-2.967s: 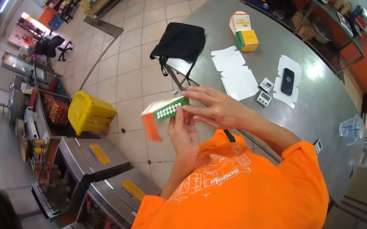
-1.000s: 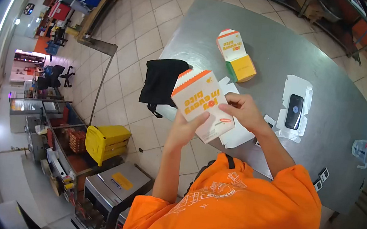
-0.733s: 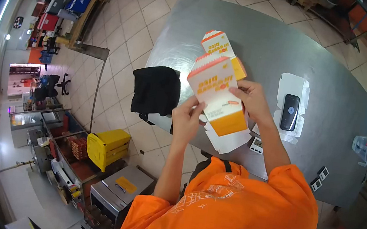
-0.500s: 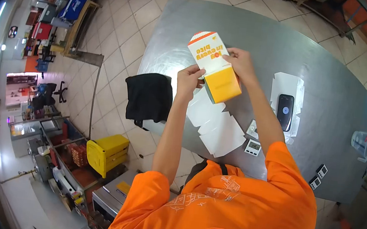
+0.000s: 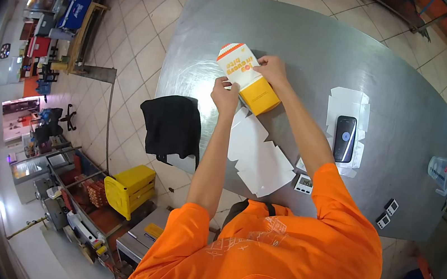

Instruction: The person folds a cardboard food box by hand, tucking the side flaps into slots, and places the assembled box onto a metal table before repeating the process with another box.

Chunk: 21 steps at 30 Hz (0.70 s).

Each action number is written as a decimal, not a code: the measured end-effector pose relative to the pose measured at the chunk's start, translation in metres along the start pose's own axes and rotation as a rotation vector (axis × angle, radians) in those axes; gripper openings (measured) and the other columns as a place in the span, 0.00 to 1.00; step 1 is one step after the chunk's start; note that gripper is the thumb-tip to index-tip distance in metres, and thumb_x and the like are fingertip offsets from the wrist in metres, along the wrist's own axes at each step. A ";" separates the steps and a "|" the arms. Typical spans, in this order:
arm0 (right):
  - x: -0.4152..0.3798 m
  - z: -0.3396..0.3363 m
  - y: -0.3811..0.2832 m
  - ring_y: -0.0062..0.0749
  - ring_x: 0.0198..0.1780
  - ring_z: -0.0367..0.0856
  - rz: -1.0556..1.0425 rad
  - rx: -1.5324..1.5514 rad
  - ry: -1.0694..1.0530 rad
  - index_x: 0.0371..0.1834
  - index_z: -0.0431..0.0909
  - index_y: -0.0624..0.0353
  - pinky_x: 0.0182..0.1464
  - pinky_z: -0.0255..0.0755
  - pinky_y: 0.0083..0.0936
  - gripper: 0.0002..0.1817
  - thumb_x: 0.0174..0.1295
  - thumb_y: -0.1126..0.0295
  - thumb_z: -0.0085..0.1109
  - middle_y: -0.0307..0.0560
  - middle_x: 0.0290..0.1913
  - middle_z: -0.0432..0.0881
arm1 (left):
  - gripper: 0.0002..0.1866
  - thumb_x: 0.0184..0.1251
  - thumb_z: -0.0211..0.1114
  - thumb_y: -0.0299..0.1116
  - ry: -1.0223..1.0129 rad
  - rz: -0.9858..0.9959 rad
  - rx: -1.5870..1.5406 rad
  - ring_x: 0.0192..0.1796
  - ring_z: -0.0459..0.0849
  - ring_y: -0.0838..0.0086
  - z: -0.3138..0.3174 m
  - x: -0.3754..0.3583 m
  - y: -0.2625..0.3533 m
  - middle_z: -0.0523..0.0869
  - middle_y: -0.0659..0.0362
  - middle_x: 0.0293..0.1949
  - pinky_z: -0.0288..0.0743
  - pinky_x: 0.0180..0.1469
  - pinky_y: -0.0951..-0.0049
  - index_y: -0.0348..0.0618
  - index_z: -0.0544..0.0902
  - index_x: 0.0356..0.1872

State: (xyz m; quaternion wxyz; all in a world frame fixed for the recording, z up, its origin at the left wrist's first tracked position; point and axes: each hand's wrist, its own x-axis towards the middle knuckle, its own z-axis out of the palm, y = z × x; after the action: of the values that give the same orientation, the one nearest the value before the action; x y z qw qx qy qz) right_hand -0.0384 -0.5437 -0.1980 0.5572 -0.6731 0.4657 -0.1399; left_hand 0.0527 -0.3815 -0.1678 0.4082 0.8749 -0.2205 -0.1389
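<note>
Steel table [image 5: 315, 44] is the landmark. Nearest on it, flat white carton blanks [image 5: 261, 156] are spread; beyond them, a white-and-yellow folded carton [image 5: 246, 77] is gripped. For a square stand, its base would best be pressed flat. The left hand [image 5: 225, 93] is pinched on its near edge, the right hand [image 5: 271, 69] curled over its far side.

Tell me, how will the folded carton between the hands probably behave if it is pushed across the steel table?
The folded carton looks like thin printed card and is probably empty, so likely light and easy to dent. On the smooth steel table it would probably slide. It seems to lie on its side under the left hand and right hand, so tipping seems unlikely.
</note>
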 end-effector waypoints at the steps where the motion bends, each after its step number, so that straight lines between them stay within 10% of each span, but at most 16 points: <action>1: 0.002 -0.001 -0.004 0.42 0.42 0.86 0.008 -0.041 -0.018 0.40 0.88 0.56 0.46 0.78 0.34 0.17 0.46 0.64 0.75 0.51 0.39 0.88 | 0.18 0.53 0.73 0.30 0.067 0.072 0.048 0.30 0.89 0.65 0.004 0.000 -0.002 0.89 0.48 0.34 0.82 0.29 0.70 0.28 0.83 0.43; 6: -0.009 -0.006 -0.032 0.45 0.44 0.85 -0.070 -0.293 0.054 0.44 0.84 0.56 0.47 0.78 0.36 0.15 0.52 0.67 0.70 0.51 0.41 0.86 | 0.27 0.44 0.75 0.25 0.247 -0.019 0.082 0.44 0.81 0.54 0.012 0.003 0.008 0.79 0.47 0.40 0.74 0.48 0.58 0.36 0.72 0.46; 10: -0.042 0.001 -0.047 0.45 0.53 0.81 -0.356 -0.423 0.061 0.45 0.83 0.54 0.52 0.75 0.42 0.13 0.60 0.62 0.64 0.49 0.47 0.84 | 0.31 0.43 0.78 0.28 0.127 0.026 0.118 0.42 0.83 0.59 0.009 0.011 -0.001 0.81 0.46 0.43 0.79 0.43 0.64 0.34 0.71 0.49; 14: -0.087 0.031 -0.015 0.47 0.62 0.72 -0.813 -0.735 0.181 0.45 0.83 0.52 0.61 0.65 0.55 0.16 0.63 0.53 0.60 0.48 0.53 0.80 | 0.28 0.56 0.76 0.32 -0.118 -0.562 -0.441 0.27 0.85 0.71 0.007 0.022 -0.019 0.86 0.52 0.38 0.78 0.26 0.74 0.29 0.74 0.53; 21: -0.081 0.033 -0.018 0.48 0.67 0.67 -0.780 -0.793 0.138 0.54 0.81 0.50 0.66 0.57 0.60 0.22 0.64 0.49 0.59 0.50 0.58 0.77 | 0.15 0.59 0.74 0.35 0.087 0.010 0.070 0.37 0.86 0.60 -0.059 -0.071 -0.039 0.86 0.49 0.34 0.78 0.43 0.63 0.33 0.81 0.36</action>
State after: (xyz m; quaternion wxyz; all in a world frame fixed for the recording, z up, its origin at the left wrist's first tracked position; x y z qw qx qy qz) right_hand -0.0495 -0.4603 -0.1666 0.1369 -0.9428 0.2345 -0.1935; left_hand 0.0265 -0.2857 -0.1564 0.3871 0.8927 -0.2119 -0.0909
